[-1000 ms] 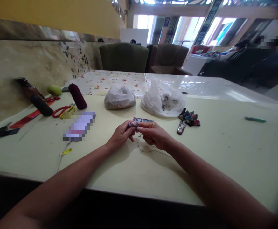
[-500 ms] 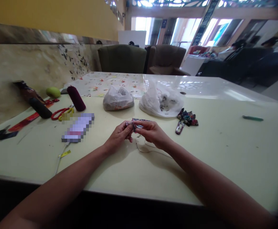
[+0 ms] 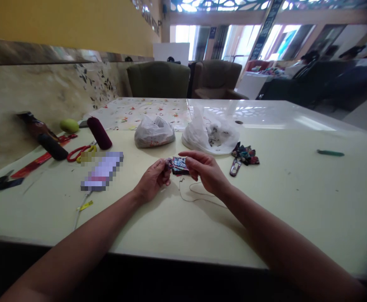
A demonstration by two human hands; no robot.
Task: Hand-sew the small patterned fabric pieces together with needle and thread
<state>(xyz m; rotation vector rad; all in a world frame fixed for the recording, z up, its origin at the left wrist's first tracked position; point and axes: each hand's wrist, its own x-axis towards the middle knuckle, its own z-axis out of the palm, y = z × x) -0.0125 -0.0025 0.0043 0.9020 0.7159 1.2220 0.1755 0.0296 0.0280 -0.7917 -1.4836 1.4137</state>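
My left hand [image 3: 152, 178] pinches the left end of a small dark patterned cloth piece [image 3: 179, 165] between thumb and fingers, just above the table. At the cloth's right end is my right hand [image 3: 209, 171], its index finger reaching over the edge and the other fingers curled in. Whatever those fingers pinch, if anything, is too small to make out. A thin thread [image 3: 191, 199] loops over the table below the hands. Right of them lies a bunch of folded patterned cloth [image 3: 248, 154] with a snap hair clip [image 3: 234, 167].
Two white plastic bags [image 3: 154, 132] stand beyond my hands, the right bag [image 3: 196, 136] holding white stuffing. At left are a blurred-out phone [image 3: 103, 170] on a cable, scissors [image 3: 78, 153], a maroon thread spool [image 3: 99, 133], a dark spool [image 3: 53, 147] and a green fruit [image 3: 69, 125]. A green pen-like object [image 3: 330, 153] lies right.
My hands have moved apart; the right has shifted right with its index finger lifted. More of the patterned cloth now shows between them. The whole view has shifted slightly.
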